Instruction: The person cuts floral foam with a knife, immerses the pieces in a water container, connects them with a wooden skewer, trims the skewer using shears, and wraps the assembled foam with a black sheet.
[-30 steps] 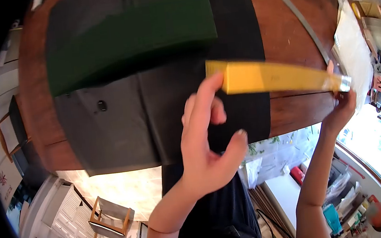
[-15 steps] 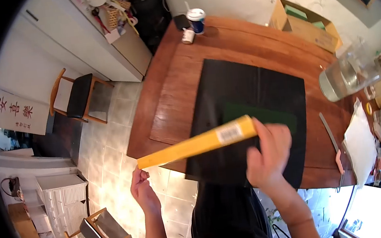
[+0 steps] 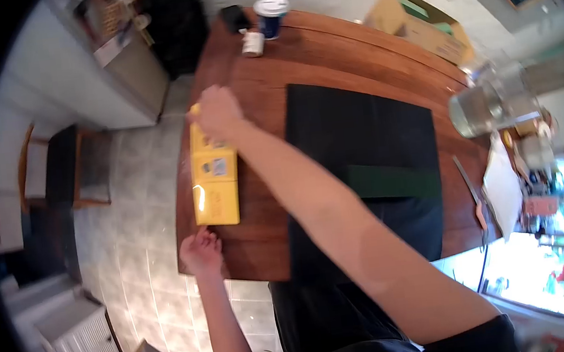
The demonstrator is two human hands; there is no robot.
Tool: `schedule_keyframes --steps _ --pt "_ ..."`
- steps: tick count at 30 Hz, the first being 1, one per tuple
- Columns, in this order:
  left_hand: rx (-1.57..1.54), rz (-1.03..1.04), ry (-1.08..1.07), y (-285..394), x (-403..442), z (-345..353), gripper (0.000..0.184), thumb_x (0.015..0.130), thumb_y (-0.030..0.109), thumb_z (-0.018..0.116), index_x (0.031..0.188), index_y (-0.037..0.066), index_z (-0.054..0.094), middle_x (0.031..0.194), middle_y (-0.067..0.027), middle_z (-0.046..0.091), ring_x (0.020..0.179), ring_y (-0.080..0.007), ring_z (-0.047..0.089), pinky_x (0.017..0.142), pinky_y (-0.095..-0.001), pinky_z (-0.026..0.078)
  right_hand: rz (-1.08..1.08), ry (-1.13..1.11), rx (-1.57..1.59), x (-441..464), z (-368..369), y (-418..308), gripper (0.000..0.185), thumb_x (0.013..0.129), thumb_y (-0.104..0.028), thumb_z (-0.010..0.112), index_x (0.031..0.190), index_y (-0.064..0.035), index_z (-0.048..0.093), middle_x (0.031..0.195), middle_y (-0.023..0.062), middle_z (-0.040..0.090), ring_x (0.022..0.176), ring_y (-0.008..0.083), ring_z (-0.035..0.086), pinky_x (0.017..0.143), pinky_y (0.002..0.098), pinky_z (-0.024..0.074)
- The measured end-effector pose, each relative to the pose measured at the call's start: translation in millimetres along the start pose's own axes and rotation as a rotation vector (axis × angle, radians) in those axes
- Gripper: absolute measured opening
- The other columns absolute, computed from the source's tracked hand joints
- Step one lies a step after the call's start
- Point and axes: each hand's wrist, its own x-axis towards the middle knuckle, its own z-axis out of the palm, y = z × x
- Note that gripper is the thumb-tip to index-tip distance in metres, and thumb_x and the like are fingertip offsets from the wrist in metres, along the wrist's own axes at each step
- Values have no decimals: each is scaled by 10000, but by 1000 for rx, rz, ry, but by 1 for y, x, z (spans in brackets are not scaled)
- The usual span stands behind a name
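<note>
Yellow box (image 3: 218, 203): lies lengthwise along the left edge of the wooden table (image 3: 262, 250), well apart from the black sheet, with dark and pale printed patches on its upper face
Right hand (image 3: 218, 114): over the far end of the box, touching it, the forearm crossing above the sheet; blurred, so I cannot tell whether the fingers are clamped on it
Left hand (image 3: 202, 253): fingers loosely curled just beside the box's near end; I cannot tell whether a fingertip touches
Both hands: apart, 1 near each end of the box
Black sheet (image 3: 358, 116): flat on the table, a dark green strip (image 3: 392, 181) lying across it
Far left corner: lidded cup (image 3: 271, 26) with a small white container (image 3: 253, 43) just beside it
Right side: clear vessel (image 3: 471, 115), orange-handled tool (image 3: 481, 215) and white packet (image 3: 501, 184) near each other
</note>
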Motion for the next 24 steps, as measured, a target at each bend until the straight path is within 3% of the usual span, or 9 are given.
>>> schedule_keyframes --steps 5,7,10,14,15,17,19,21,24 --pt "75 9 -23 5 0 -3 521 837 295 605 1254 -17 587 879 -28 572 764 -181 501 798 -332 464 12 -155 1 -34 1 3 448 916 -381 551 1175 -27 645 1131 126 632 1101 291 529 943 405 398" --pt "158 184 28 2 4 -21 444 897 246 614 1277 18 582 937 -38 591 810 -164 527 811 -327 470 4 176 178 -78 -5 2 423 873 -265 611 1206 -3 596 1117 148 613 1075 318 524 954 426 406" --pt "593 711 42 -50 -28 23 357 934 165 604 1263 29 585 1032 -58 615 901 -164 566 857 -340 478 -64 499 548 -213 -117 16 438 786 -80 662 1207 0 576 1011 168 581 1008 352 543 933 442 448" --pt "1437 1166 -386 -156 -98 90 315 857 52 624 1170 23 605 1120 -124 629 1035 -286 595 944 -400 463 210 472 277 -426 -187 97 456 689 -9 658 1144 -46 644 956 130 653 942 334 616 858 471 498" --pt "1534 1229 -595 -188 -105 100 333 830 36 628 1162 26 609 1127 -138 630 1043 -315 596 950 -423 462 328 448 181 -471 -193 122 390 725 -15 635 1115 -32 643 992 148 647 892 360 618 827 464 505" --pt "1601 1159 -895 -261 -118 116 385 799 33 621 1184 36 608 1182 -148 623 1117 -345 581 1001 -469 438 546 234 131 -547 -190 173 458 783 -80 650 1236 -29 601 1209 193 599 1109 372 576 964 492 459" --pt "1745 1164 -1077 -324 -124 138 491 839 163 652 1311 62 560 1371 -150 541 1302 -355 477 1085 -528 360 525 67 18 -580 -180 205 531 821 -161 658 1327 -47 543 1354 202 507 1253 372 481 1052 513 386" --pt "2007 1163 -1016 -370 -118 142 591 859 252 649 1405 93 488 1493 -150 415 1402 -375 348 1130 -576 263 470 -150 19 -617 -164 238 661 876 -328 658 1462 -116 435 1547 176 341 1439 371 290 1160 544 248" --pt "2290 1163 -904 -402 -117 131 686 877 372 636 1483 136 419 1588 -138 291 1472 -378 232 1152 -622 195 415 -224 82 -663 -150 258 658 916 -407 625 1495 -173 417 1597 128 279 1477 364 220 1180 539 213"
